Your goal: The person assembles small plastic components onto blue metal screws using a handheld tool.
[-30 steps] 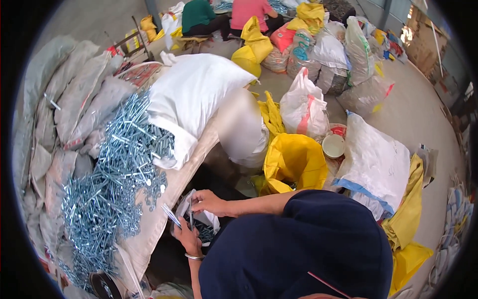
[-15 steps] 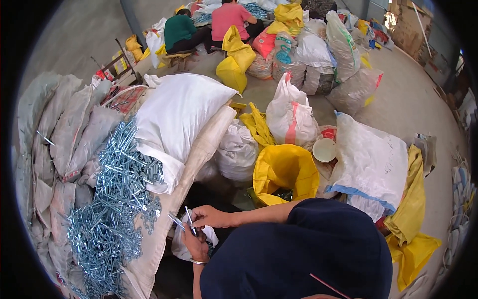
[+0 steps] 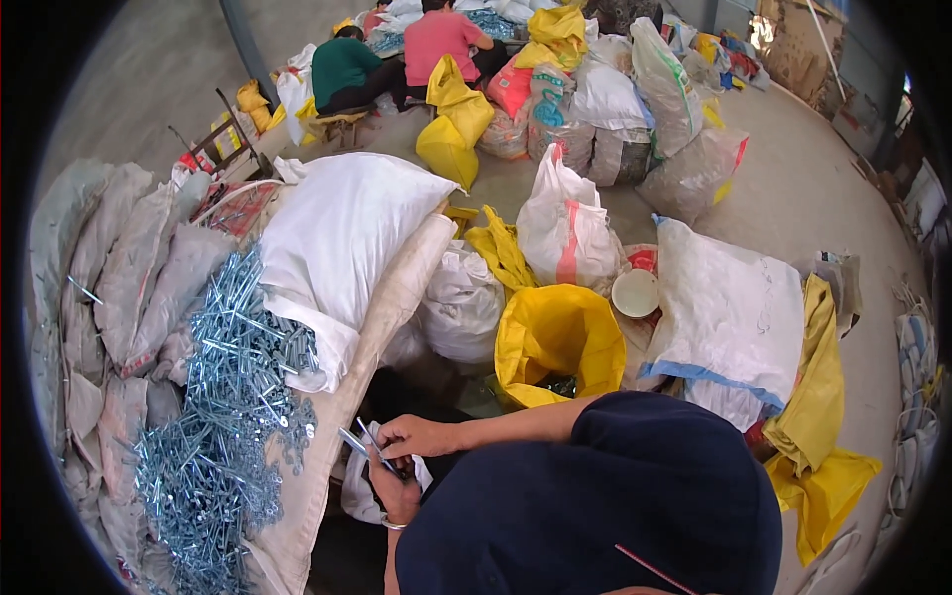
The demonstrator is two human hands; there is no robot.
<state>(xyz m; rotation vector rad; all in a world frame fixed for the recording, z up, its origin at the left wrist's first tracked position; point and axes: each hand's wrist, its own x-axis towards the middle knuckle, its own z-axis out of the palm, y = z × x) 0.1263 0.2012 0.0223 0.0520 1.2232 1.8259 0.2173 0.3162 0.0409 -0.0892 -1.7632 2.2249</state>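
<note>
My left hand (image 3: 393,490), with a bracelet at its wrist, is closed around a few long silver bolts (image 3: 352,442) whose ends stick out past the fingers. Just above it, my right hand (image 3: 420,436) pinches another slim bolt (image 3: 368,432), held tilted against the left hand's bunch. What the fingertips touch is partly hidden. Below the hands sits a small open white bag (image 3: 363,496), mostly covered by them. To the left, a large heap of shiny bolts (image 3: 226,397) with small washers or nuts (image 3: 256,486) lies on pale sacking (image 3: 332,436).
A full white sack (image 3: 347,233) lies behind the heap; grey sacks (image 3: 124,268) line the left. Ahead stands an open yellow bag (image 3: 560,342), beside a white bowl (image 3: 635,294). Another white sack (image 3: 732,317) is at right. Two seated people (image 3: 441,45) work farther off among filled bags.
The view has shifted slightly. The bolt in my right hand leans more to the left, close to the bolts in my left hand. Both hands stay together.
</note>
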